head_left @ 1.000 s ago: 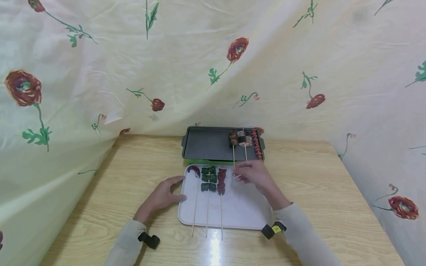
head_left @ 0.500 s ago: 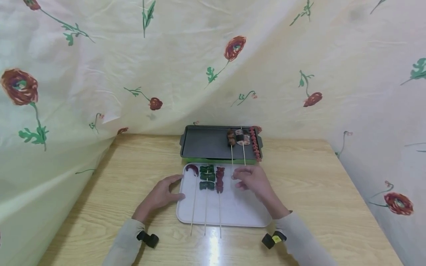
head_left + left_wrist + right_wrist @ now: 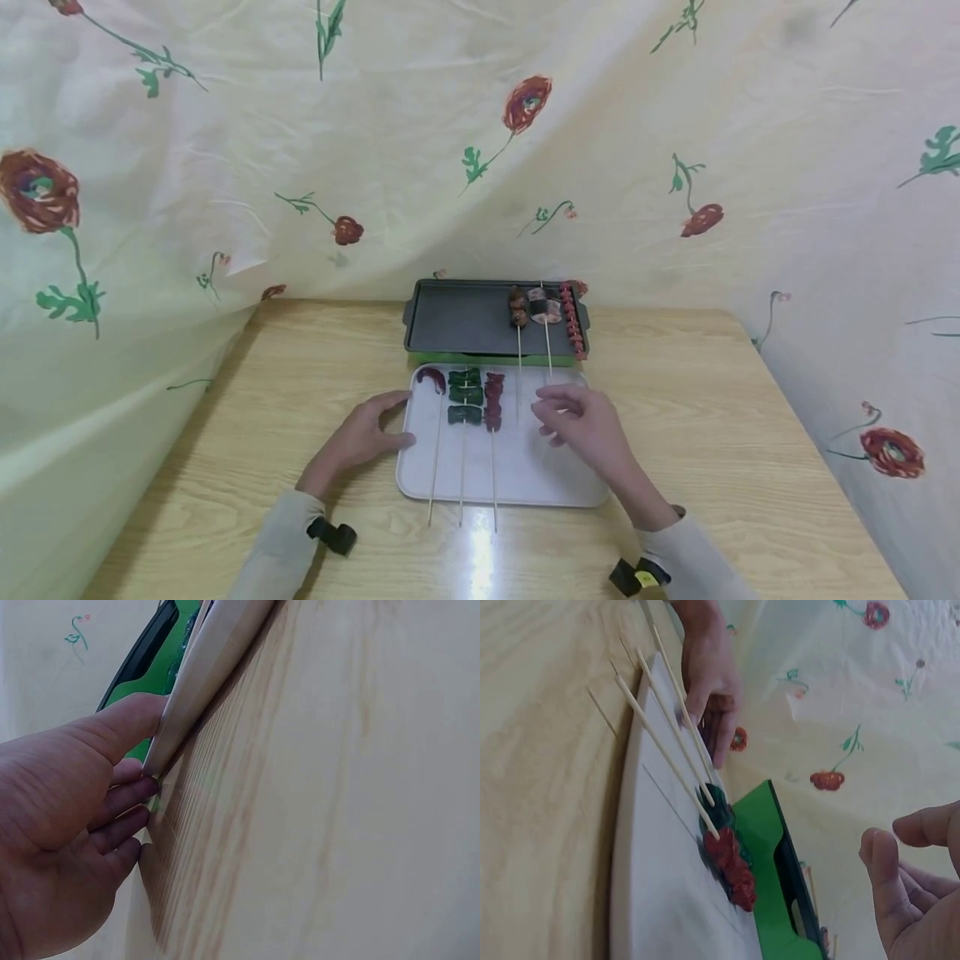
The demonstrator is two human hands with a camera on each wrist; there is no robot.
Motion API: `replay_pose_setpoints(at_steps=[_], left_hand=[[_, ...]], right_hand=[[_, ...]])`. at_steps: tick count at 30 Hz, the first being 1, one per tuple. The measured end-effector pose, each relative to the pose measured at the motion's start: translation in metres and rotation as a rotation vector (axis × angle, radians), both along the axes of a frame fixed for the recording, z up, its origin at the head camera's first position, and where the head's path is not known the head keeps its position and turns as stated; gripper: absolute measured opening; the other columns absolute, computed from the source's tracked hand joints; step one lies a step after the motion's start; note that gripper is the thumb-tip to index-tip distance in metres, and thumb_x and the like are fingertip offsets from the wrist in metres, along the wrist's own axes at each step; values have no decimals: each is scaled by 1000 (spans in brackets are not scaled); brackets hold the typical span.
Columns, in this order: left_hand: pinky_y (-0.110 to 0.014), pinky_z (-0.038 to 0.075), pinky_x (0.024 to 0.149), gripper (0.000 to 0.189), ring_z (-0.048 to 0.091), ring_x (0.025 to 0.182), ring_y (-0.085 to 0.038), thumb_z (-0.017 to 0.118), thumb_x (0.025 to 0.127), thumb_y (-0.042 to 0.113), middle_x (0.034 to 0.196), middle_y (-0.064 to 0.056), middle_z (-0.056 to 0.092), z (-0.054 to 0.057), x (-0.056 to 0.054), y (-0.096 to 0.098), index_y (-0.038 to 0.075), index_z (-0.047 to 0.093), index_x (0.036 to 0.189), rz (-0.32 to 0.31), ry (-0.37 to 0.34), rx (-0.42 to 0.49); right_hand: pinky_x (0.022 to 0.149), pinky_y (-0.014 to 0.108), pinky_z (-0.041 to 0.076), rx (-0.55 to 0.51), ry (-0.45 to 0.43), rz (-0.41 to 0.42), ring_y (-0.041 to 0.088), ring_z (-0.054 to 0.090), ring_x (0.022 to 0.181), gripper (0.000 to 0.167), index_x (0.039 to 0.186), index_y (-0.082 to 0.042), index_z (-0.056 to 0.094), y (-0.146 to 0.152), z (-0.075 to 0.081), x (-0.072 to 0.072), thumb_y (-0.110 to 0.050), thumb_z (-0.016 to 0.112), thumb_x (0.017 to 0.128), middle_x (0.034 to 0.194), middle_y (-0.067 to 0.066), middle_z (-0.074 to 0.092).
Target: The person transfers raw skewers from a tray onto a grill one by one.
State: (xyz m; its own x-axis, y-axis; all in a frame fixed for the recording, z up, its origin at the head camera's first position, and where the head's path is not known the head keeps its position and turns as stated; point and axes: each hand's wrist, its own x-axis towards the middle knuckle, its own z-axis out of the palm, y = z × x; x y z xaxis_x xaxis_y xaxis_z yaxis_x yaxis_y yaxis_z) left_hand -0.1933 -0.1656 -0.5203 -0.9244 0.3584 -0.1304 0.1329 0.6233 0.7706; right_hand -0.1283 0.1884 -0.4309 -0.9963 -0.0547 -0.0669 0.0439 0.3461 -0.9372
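My left hand (image 3: pixel 363 429) rests at the left edge of the white tray (image 3: pixel 543 471), its thumb and fingers touching the rim. In the left wrist view the thumb lies on the rim. Over the tray's right half hovers my right hand (image 3: pixel 588 425), fingers loosely bent, holding nothing. Nearest to it are the sticks of the brown meat skewer (image 3: pixel 517 307) and the fish skewer (image 3: pixel 545 308), whose food lies on the black griddle (image 3: pixel 465 321). On the tray lie a dark red curved piece (image 3: pixel 431 379) on a stick, a green pepper skewer (image 3: pixel 466 396) and a red meat skewer (image 3: pixel 492 402).
A thin red skewer (image 3: pixel 572 321) lies along the griddle's right edge. The griddle has a green base (image 3: pixel 765 877) and stands right behind the tray. Stick ends overhang the tray's front edge. A flowered cloth (image 3: pixel 420 150) hangs behind the wooden table (image 3: pixel 720 417).
My right hand has let go of the brown meat skewer's stick and moved slightly right and toward me. That skewer stays on the griddle. My left hand keeps its place at the tray.
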Motion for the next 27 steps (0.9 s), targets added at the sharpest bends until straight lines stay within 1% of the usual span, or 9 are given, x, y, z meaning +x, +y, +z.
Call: replay_pose_setpoints(at_steps=[5,9,12,16,18,20,25,27], left_hand=[[-52,31,124,74,36,150,-32,84,87,27,158,-9,46,0,-1,-1,14,50,152,7,-7,-7],[-52,32,123,75,36,150,-32,83,87,28,158,-8,46,0,-1,0,15,50,152,13,-15,-18],[-52,32,123,75,36,150,-32,83,87,28,158,-8,46,1,-1,0,15,50,152,20,-19,-21],[-52,31,124,75,35,150,-32,84,86,27,158,-8,46,3,-1,1,15,49,152,28,-26,-17],[-51,30,124,76,35,150,-31,84,86,28,158,-8,45,3,-1,1,15,49,152,30,-31,-18],[-52,30,124,76,35,150,-33,84,86,26,158,-10,46,3,-2,1,12,49,152,17,-21,-5],[-51,29,124,76,35,149,-34,84,86,24,157,-13,47,3,-2,0,8,49,151,-8,1,19],[-50,29,125,76,35,150,-32,84,86,25,157,-12,46,2,-2,0,8,49,152,-8,-5,16]], right_hand=[[63,31,65,5,25,34,31,74,82,31,121,-4,71,-6,-2,19,-20,75,94,105,12,76],[61,30,64,31,30,64,30,74,80,33,120,-2,71,-12,-10,30,-18,78,91,103,10,76],[57,29,62,70,14,80,30,73,76,34,118,-1,72,-16,-17,35,-18,79,90,101,9,76],[57,27,61,98,-8,97,21,73,73,34,116,0,72,-20,-29,39,-19,79,89,99,8,77],[59,26,62,113,-8,110,17,73,74,33,115,-1,73,-22,-35,41,-18,79,88,98,7,77],[62,24,62,131,-12,121,13,72,75,32,114,-2,73,-24,-40,44,-18,80,87,96,5,77],[66,22,60,177,-19,143,10,69,74,30,111,-4,74,-29,-49,51,-19,81,86,89,-2,75],[66,22,59,182,-17,155,10,69,73,30,111,-4,74,-31,-52,54,-19,81,86,87,-3,75]])
